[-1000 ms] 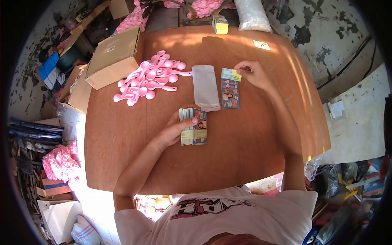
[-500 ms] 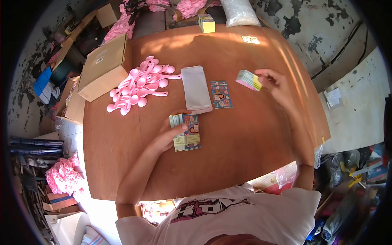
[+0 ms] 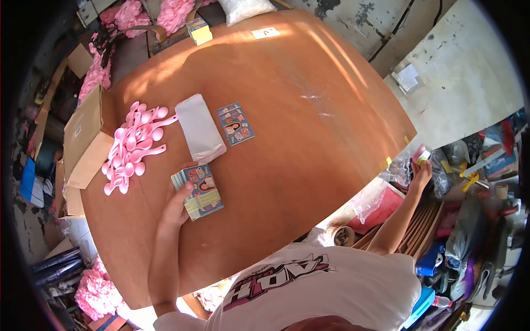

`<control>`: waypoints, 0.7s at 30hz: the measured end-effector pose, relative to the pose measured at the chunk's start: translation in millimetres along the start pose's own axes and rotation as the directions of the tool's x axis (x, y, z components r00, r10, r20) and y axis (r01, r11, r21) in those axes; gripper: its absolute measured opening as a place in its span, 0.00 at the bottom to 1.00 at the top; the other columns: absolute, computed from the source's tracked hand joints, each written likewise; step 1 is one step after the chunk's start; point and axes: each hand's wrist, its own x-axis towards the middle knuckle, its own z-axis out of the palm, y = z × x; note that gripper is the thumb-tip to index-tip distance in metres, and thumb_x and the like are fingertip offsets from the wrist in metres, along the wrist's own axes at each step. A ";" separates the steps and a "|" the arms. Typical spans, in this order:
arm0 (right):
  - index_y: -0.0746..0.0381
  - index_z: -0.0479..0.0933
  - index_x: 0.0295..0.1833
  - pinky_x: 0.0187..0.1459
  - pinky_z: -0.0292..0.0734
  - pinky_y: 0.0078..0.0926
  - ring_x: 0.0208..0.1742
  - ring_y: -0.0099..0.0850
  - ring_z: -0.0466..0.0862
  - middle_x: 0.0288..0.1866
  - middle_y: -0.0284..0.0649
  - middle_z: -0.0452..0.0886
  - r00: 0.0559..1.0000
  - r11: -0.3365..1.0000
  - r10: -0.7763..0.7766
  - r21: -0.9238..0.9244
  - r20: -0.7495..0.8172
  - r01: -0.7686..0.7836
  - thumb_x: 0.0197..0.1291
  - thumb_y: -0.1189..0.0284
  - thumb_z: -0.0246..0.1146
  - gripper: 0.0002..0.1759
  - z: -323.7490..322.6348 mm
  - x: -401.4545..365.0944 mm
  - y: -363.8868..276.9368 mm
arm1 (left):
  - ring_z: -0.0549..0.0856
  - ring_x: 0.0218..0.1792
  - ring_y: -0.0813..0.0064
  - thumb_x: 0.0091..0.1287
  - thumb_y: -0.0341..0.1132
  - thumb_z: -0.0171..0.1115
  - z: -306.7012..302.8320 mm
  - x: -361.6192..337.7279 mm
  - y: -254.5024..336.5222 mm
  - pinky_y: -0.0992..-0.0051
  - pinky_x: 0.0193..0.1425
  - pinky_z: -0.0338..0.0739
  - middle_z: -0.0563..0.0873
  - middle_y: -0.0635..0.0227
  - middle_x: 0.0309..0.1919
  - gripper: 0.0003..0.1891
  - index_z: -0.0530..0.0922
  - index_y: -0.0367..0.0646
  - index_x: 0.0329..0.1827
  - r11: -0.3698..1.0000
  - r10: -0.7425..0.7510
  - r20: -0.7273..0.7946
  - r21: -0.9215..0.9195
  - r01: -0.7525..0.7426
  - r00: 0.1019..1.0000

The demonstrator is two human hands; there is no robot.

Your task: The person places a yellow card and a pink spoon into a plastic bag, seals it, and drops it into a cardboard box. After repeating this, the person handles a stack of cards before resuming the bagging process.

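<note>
"So, what do we have in our left hand (image 3: 175,207)?"

"We grip a fanned stack of cards (image 3: 208,193), thumb laid across the printed face, the other fingers mostly hidden behind it. It is over the near left part of the brown table (image 3: 309,165); whether it rests on the wood, we cannot tell."

"And our right hand (image 3: 422,173)?"

"That one is out past the right edge of the table, fingers closed around a small bundle (image 3: 422,155) with pink and yellow showing. Clear plastic (image 3: 398,171) is just beside it, on the left."

"What lies about our stack?"

"Just past its far side we see a pile of pale sleeves (image 3: 200,128), set at a slant. To the right of those a blue card (image 3: 236,124) lies flat, near but apart. On the left is a heap of pink spoons (image 3: 131,144), one handle coming right up to the sleeves, and left of the heap stands a cardboard box (image 3: 88,146)."

"And along the far edge?"

"There we see a yellow-sided block (image 3: 199,32), then a small pale card (image 3: 266,33) lying flat to its right, with a stuffed white bag (image 3: 245,10) behind them."
</note>
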 end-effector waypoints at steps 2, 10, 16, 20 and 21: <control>0.64 0.74 0.53 0.52 0.84 0.36 0.45 0.32 0.86 0.45 0.40 0.84 0.999 0.991 0.025 0.133 0.021 -0.028 0.73 0.72 0.53 0.09 -17.2 0.9 38.0 | 0.84 0.52 0.68 0.64 0.43 0.70 -4.3 0.8 -2.2 0.65 0.55 0.83 0.80 0.60 0.54 0.34 0.66 0.40 0.69 1.000 -0.010 -0.006 -0.006 0.010 1.000; 0.62 0.76 0.48 0.41 0.75 0.18 0.36 0.22 0.81 0.37 0.32 0.80 1.000 0.999 0.024 0.041 -0.015 -0.023 0.71 0.75 0.53 0.07 -20.8 1.4 72.2 | 0.85 0.51 0.67 0.63 0.45 0.70 2.7 1.1 1.5 0.65 0.54 0.84 0.80 0.60 0.53 0.35 0.66 0.40 0.69 0.999 0.026 -0.021 0.042 -0.025 0.999; 0.53 0.77 0.36 0.31 0.74 0.23 0.25 0.21 0.77 0.26 0.26 0.74 0.927 0.921 0.317 -0.300 0.200 -0.250 0.64 0.62 0.57 0.09 -37.2 22.9 62.8 | 0.85 0.52 0.66 0.65 0.41 0.69 1.8 -0.3 3.8 0.65 0.55 0.83 0.81 0.59 0.53 0.33 0.65 0.40 0.69 1.000 0.027 -0.012 0.002 -0.027 1.000; 0.60 0.79 0.55 0.41 0.85 0.34 0.35 0.34 0.87 0.42 0.35 0.83 0.860 0.711 0.444 -0.683 0.252 -0.167 0.65 0.65 0.55 0.17 -28.5 33.1 65.9 | 0.84 0.53 0.67 0.65 0.41 0.69 4.4 0.4 7.2 0.64 0.56 0.83 0.81 0.59 0.54 0.32 0.66 0.40 0.69 0.999 0.044 0.035 -0.015 -0.043 0.998; 0.58 0.79 0.56 0.40 0.86 0.35 0.33 0.35 0.87 0.41 0.36 0.83 0.871 0.737 0.428 -0.651 0.240 -0.182 0.65 0.68 0.53 0.17 -26.5 37.5 68.8 | 0.84 0.53 0.67 0.65 0.41 0.69 5.1 0.0 7.4 0.64 0.57 0.83 0.81 0.59 0.54 0.32 0.66 0.40 0.68 0.999 0.038 0.022 -0.011 -0.038 0.999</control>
